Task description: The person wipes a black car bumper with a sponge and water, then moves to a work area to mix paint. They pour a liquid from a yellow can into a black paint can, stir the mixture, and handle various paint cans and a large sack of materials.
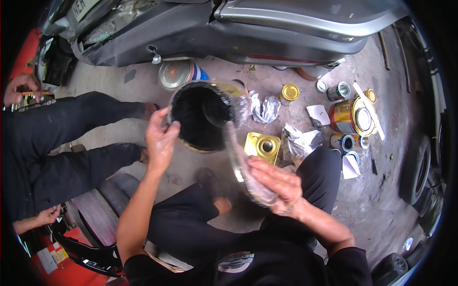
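My left hand point(161, 143) grips the near left side of a wide round can point(202, 117) with a dark inside, its mouth tilted toward me. Its right side is smeared by motion. In my right hand point(280, 183) is a round lid point(241, 164) with a shiny rim, held on edge. The lid's upper end overlaps the can's right edge in the picture; I cannot tell whether they touch. Just beyond the lid, a gold rectangular tin point(262, 147) with a round opening stands on the floor.
A silver car bumper point(286, 45) spans the far side. Around me are a blue-and-white paint can point(179, 75), a small gold tin point(289, 94), crumpled foil point(267, 109), a large paint can point(346, 117) bearing a white stick point(369, 109), and a tire point(416, 169). Another person's legs point(90, 114) are at left.
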{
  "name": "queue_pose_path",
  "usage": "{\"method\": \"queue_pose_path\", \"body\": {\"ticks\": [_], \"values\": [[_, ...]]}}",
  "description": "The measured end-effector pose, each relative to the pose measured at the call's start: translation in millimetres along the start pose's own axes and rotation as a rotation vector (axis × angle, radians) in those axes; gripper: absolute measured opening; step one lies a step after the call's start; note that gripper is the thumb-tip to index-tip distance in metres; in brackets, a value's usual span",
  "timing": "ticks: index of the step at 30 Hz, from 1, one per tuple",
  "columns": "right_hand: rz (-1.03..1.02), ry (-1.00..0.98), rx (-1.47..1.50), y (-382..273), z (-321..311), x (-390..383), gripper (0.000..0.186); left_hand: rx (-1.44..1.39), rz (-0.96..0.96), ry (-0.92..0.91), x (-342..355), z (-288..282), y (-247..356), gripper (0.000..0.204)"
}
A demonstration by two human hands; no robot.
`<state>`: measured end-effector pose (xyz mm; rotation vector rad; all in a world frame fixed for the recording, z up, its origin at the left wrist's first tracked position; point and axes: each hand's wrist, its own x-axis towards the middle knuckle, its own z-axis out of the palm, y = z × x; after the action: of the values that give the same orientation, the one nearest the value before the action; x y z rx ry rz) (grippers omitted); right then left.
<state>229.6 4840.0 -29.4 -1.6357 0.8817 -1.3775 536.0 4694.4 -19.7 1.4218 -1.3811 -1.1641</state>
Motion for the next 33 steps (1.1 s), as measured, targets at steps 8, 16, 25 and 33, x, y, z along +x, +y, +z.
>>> {"method": "queue_pose_path", "body": {"ticks": [8, 16, 25, 33], "values": [[0.601, -0.44, 0.028, 45.6, 85.2, 38.3, 0.063, 0.249, -0.189, 0.219, -10.2, -98.4, -77.6, 0.039], [0.562, -0.457, -0.752, 208.4, -4.8, 128.3, 0.061, 0.299, 0.017, 0.271, -18.8, -145.3, -183.2, 0.045], [0.419, -0.447, -0.683, 345.1, -19.3, 143.0, 0.093, 0.115, -0.008, 0.246, 11.8, -146.3, -211.2, 0.044], [0.387, -0.383, -0.449, 325.1, 15.4, 160.2, 0.081, 0.232, -0.137, 0.221, 12.3, -137.8, -198.5, 0.042]]}}
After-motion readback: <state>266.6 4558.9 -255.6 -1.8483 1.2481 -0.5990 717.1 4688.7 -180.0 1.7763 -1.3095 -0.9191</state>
